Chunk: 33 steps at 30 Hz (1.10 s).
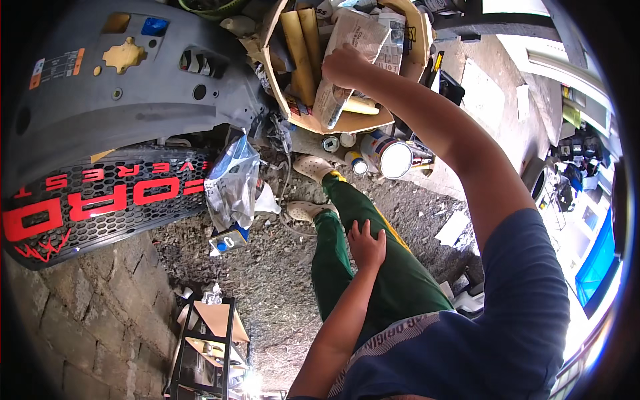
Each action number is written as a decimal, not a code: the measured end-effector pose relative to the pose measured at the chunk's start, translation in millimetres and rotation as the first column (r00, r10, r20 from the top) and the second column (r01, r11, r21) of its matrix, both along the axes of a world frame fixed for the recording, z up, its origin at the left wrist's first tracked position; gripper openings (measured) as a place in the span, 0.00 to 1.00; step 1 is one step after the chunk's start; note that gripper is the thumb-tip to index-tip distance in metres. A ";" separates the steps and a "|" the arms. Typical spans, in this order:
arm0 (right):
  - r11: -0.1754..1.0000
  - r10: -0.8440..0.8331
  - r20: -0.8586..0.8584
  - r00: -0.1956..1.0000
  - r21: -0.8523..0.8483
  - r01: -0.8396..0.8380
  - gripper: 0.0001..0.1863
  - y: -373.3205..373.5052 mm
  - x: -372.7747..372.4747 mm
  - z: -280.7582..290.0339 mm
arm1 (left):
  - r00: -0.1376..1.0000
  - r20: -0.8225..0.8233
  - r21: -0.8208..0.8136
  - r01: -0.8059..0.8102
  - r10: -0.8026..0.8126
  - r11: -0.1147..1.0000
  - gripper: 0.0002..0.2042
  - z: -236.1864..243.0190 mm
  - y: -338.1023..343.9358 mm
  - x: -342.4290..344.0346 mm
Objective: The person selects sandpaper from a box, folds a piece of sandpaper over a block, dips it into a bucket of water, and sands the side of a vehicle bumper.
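My right hand [345, 67] reaches up into a cardboard box [280, 80] at the top centre, its fingers curled on a long paper bundle [360, 37] in clear plastic. Beside that bundle in the box are tan rolls [297, 47] and folded newspaper [393, 43]. My left hand [367, 243] rests on my thigh in green trousers, fingers apart and holding nothing.
A grey panel [133, 87] and a black mesh grille [87, 220] with red lettering lie at left. A plastic bag [232, 180], paint cans [392, 157] and a black metal rack [207, 347] surround my feet on rubble ground [260, 273]. A block wall [93, 327] is lower left.
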State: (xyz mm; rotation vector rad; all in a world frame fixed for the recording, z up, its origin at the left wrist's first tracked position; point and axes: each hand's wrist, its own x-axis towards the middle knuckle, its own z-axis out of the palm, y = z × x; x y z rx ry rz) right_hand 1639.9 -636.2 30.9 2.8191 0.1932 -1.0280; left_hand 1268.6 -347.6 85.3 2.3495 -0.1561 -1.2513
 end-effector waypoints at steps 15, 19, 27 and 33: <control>0.989 -0.126 0.008 0.992 0.074 0.125 0.13 8.9 19.3 -16.8 | 0.999 0.003 -0.007 -0.035 0.035 0.999 0.30 -3.2 1.7 0.0; 0.969 -0.233 -0.005 0.972 0.085 0.233 0.17 16.9 31.2 -21.9 | 0.998 0.006 -0.002 -0.058 0.058 0.998 0.30 -3.4 0.0 1.0; 0.940 -0.334 0.011 0.943 0.079 0.332 0.16 11.3 50.5 -35.9 | 0.997 0.003 0.011 -0.073 0.073 0.997 0.30 1.3 -4.9 10.8; 0.993 0.081 0.214 0.973 0.071 -0.099 0.11 -4.9 33.2 -21.0 | 0.987 -0.040 0.003 -0.154 0.154 0.988 0.30 -1.3 -7.0 16.4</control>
